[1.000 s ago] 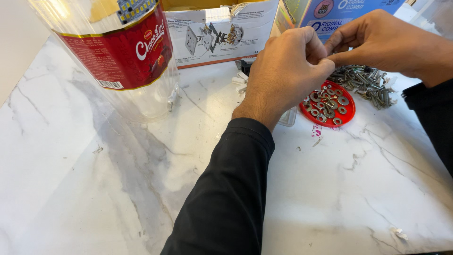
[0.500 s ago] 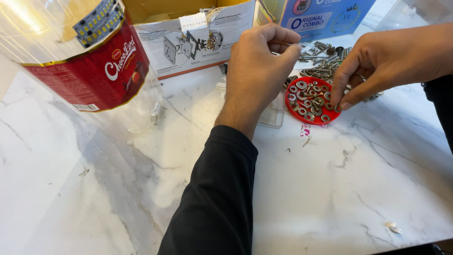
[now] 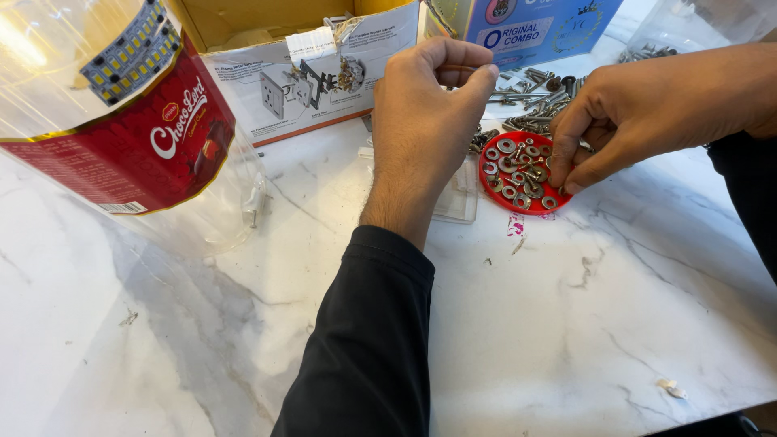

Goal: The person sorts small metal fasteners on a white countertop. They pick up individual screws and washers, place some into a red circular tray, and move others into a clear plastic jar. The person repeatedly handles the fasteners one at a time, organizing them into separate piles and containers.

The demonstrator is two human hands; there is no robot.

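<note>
**Hands at work over a lid of washers**

The left hand [image 3: 429,121], fingers curled in & thumb pressed to forefinger, is raised above the marble tabletop [image 3: 566,324]; the fingertips are pinched tight, but whatever sits between them is too small to make out. Its black sleeve [image 3: 364,340] runs down to the bottom edge of the frame. Under the hand, a clear plastic tray [image 3: 457,194] lies flat on the marble.

The right hand [image 3: 647,113] comes in from the right w/ fingers bent downward, thumb & forefinger closed together at the edge of a red round lid [image 3: 506,198]. The tips touch the washers [image 3: 514,162] heaped in it; can't tell if one is actually gripped. The lid sits just right of the clear tray.

Behind the lid, a loose pile of screws & bolts [image 3: 534,93] is spread on the marble, near a blue printed box [image 3: 534,24]. Left of that stands an open cardboard box [image 3: 316,73] w/ a picture of hardware on its flap. At far left, a large clear plastic jar [image 3: 121,121] w/ a red label lies tilted, well apart from both hands. Small scraps dot the marble at lower right.
</note>
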